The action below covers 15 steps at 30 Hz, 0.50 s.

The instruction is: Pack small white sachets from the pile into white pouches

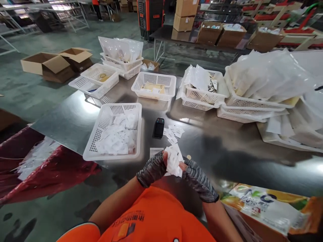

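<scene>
In grey fingerless gloves, my left hand (154, 166) and my right hand (195, 173) hold a small bunch of white printed packets (174, 159) between them, close to the front edge of the metal table (202, 144). Both thumbs press on the packets. Just beyond lie a few loose white packets (174, 132) beside a black handheld scanner (159, 127). To the left stands a white perforated basket (87, 153) with a heap of similar packets (116, 137) in it. A pale flat packet (155, 152) lies partly behind my left hand.
White baskets (153, 95) line the table's far side; those at right (252, 109) are stacked with plastic bags (272, 77). A red plastic sack (45, 181) is at lower left. Open cartons (54, 67) stand beyond. A printed carton (267, 208) sits at lower right.
</scene>
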Tool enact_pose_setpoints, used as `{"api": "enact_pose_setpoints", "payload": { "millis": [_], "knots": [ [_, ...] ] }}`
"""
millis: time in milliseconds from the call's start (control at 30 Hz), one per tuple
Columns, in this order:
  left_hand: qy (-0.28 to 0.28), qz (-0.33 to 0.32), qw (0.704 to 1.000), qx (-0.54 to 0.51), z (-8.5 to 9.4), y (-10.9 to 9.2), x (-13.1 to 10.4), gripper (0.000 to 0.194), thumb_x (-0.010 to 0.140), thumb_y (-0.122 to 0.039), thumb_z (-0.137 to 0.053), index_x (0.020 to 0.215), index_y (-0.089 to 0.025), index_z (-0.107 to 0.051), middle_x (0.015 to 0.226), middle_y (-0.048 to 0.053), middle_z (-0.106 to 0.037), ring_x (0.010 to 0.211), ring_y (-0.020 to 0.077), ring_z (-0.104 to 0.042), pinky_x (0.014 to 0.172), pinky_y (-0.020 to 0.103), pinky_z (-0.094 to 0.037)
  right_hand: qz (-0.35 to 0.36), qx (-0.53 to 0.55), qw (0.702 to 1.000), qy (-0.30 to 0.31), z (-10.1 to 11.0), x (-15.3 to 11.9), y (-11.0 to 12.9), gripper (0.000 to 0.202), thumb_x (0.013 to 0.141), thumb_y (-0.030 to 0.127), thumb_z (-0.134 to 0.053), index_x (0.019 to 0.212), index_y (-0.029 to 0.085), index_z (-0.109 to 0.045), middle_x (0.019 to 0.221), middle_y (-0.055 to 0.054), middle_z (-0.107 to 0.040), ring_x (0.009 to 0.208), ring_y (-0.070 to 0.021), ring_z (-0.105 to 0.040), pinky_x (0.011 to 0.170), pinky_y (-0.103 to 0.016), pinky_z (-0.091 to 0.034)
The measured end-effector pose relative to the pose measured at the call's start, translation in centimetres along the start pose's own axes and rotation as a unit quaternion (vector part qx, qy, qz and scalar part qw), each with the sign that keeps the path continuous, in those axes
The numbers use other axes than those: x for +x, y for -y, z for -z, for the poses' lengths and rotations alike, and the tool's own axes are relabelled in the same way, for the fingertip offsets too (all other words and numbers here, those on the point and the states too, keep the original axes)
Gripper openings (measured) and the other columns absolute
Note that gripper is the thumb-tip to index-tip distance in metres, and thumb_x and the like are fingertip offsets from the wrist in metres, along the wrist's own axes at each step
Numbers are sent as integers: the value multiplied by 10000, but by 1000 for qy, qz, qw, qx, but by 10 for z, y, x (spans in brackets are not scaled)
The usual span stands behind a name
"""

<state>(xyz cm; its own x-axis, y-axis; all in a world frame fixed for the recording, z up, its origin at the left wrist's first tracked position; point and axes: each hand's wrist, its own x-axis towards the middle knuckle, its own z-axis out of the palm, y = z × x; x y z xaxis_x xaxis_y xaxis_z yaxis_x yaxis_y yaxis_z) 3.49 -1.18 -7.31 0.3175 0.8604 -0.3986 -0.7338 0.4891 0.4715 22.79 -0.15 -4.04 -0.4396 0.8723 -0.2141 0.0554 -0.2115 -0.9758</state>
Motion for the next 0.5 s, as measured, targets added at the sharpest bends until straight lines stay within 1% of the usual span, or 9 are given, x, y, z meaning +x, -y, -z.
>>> {"api": "enact_pose_setpoints", "payload": {
  "millis": [67,133,233,333,433,500],
  "knots": [
    [29,46,998,-27,2,0,-2,487,811,-507,-1041,1106,-144,-907,1129,150,-928,1284,356,-837,1176,431,-634,-3,6,1000,-18,-5,-6,11,541,1014,751,-751,1017,228,-887,854,-69,-833,809,-261,-747,925,-434,-682],
    [42,78,995,-37,3,0,-5,452,857,-471,-987,1143,-130,-905,1196,161,-929,1358,364,-818,1234,431,-611,-8,17,999,-29,-11,-10,19,550,1001,764,-766,946,226,-866,790,-47,-790,750,-233,-692,864,-392,-660],
    [53,105,991,-55,3,-2,-10,430,882,-451,-932,1154,-120,-892,1174,163,-931,1374,377,-814,1234,439,-613,-14,38,999,-29,-18,-14,28,581,985,797,-774,851,233,-821,702,-14,-713,680,-200,-625,758,-341,-630],
    [63,109,991,-36,-2,-5,-16,475,844,-499,-944,1110,-110,-883,1128,182,-926,1366,406,-810,1202,462,-629,-14,58,998,-20,-24,-16,33,634,935,867,-785,831,243,-830,720,-25,-730,665,-196,-620,697,-326,-607],
    [75,110,991,-1,-7,-7,-21,589,752,-607,-994,1070,-123,-887,1134,185,-922,1390,431,-788,1189,465,-631,-15,70,997,-13,-28,-21,37,590,916,851,-813,905,266,-886,786,-48,-791,723,-226,-698,739,-343,-631],
    [75,112,991,7,-10,-6,-23,626,699,-634,-1014,1052,-133,-888,1126,180,-922,1388,442,-786,1180,472,-633,-15,67,998,-10,-30,-25,39,525,935,788,-833,1029,278,-916,872,-58,-837,811,-252,-760,836,-367,-661]
  ]
}}
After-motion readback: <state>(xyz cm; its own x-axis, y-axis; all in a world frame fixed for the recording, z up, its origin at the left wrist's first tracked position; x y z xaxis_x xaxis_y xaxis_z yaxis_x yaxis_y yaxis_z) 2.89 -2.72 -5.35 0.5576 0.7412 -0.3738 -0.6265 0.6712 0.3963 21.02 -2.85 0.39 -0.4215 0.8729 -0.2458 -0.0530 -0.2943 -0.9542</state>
